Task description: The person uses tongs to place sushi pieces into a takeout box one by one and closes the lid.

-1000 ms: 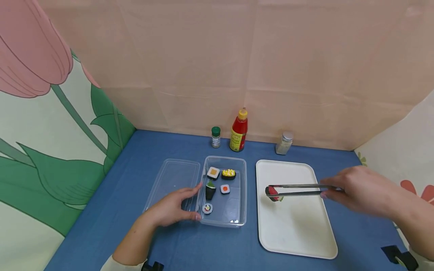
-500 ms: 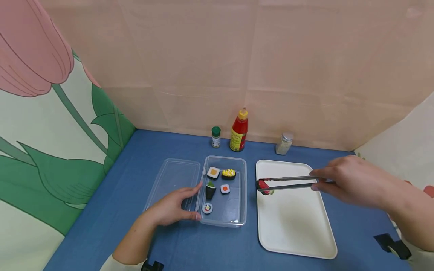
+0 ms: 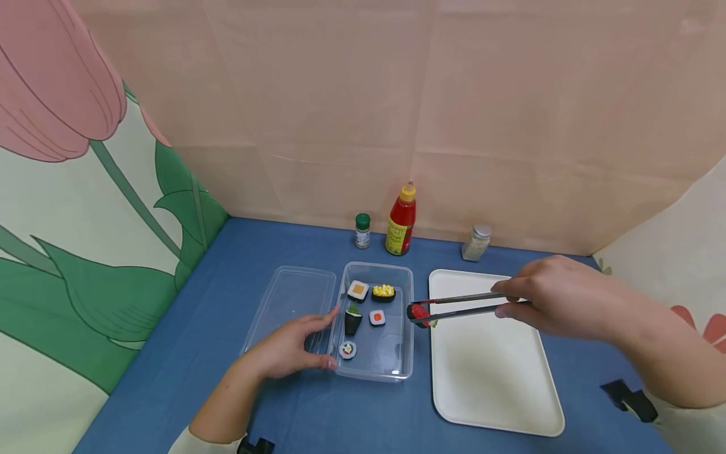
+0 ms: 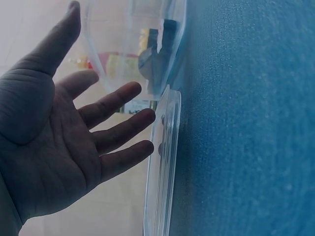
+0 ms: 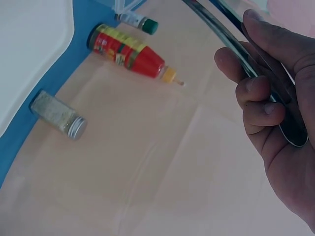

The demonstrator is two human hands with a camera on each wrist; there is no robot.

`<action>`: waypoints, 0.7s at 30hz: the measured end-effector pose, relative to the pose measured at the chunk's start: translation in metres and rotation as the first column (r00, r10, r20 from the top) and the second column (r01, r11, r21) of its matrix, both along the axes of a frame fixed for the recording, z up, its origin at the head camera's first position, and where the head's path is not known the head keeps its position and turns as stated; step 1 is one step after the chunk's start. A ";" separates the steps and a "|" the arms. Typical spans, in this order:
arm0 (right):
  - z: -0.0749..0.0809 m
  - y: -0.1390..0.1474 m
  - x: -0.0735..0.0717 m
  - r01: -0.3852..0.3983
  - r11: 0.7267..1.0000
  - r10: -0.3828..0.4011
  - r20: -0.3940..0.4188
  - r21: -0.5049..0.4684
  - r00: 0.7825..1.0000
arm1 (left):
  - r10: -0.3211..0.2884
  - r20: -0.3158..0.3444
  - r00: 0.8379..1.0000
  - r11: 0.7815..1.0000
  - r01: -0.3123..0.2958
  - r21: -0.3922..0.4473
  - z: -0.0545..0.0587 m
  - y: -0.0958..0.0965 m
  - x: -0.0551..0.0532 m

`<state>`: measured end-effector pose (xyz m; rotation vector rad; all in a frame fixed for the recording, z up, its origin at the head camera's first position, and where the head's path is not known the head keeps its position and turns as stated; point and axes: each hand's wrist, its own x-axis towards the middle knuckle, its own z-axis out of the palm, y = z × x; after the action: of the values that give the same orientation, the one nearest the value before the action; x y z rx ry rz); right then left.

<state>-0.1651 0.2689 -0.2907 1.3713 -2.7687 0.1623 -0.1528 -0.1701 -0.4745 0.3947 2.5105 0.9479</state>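
Observation:
My right hand [image 3: 550, 299] grips metal tongs [image 3: 459, 306], also seen in the right wrist view as tongs [image 5: 268, 73] under curled fingers. Between the tong tips is a dark-wrapped sushi piece [image 3: 418, 313] with a red top, at the gap between the container's right wall and the white tray [image 3: 493, 366]. My left hand [image 3: 295, 347] rests with spread fingers at the left wall of a clear plastic container [image 3: 391, 359]. Inside it are several sushi pieces, among them a yellow-topped one [image 3: 383, 292], a dark cone-shaped hand roll [image 3: 353, 323] and a small round roll [image 3: 348, 350].
A clear lid [image 3: 295, 293] lies left of the container, partly behind the left hand. Along the back stand a green-capped jar [image 3: 362, 231], a red sauce bottle [image 3: 401, 221] with a yellow cap, and a shaker [image 3: 476, 243]. Blue cloth [image 3: 368, 416] covers the table.
My right hand has moved left with the tongs, carrying the red-topped sushi piece from over the white tray to the container's right edge. My left hand has stayed at the container.

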 end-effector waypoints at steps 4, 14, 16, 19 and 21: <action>0.000 -0.009 -0.001 -0.016 1.000 0.016 0.000 0.023 1.000 | -0.006 -0.001 1.000 1.000 0.006 0.011 -0.001 0.000 0.000; 0.000 -0.038 -0.002 -0.029 0.995 0.026 0.030 0.097 0.999 | 0.008 0.001 1.000 1.000 -0.008 0.000 -0.001 0.000 0.001; -0.001 -0.043 -0.002 -0.043 0.993 0.041 0.019 0.109 0.999 | 0.009 0.000 1.000 1.000 -0.009 -0.002 -0.001 0.000 0.001; -0.004 -0.051 -0.004 -0.052 0.991 0.048 0.028 0.127 0.998 | 0.008 -0.002 1.000 1.000 -0.008 -0.004 0.000 0.001 0.001; -0.006 -0.056 -0.005 -0.055 0.989 0.049 0.045 0.136 0.998 | 0.008 -0.004 1.000 1.000 -0.008 -0.005 0.000 0.002 0.001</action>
<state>-0.1697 0.2132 -0.2963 1.4888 -2.8275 0.0019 -0.1515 -0.1686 -0.4747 0.3852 2.5198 0.9445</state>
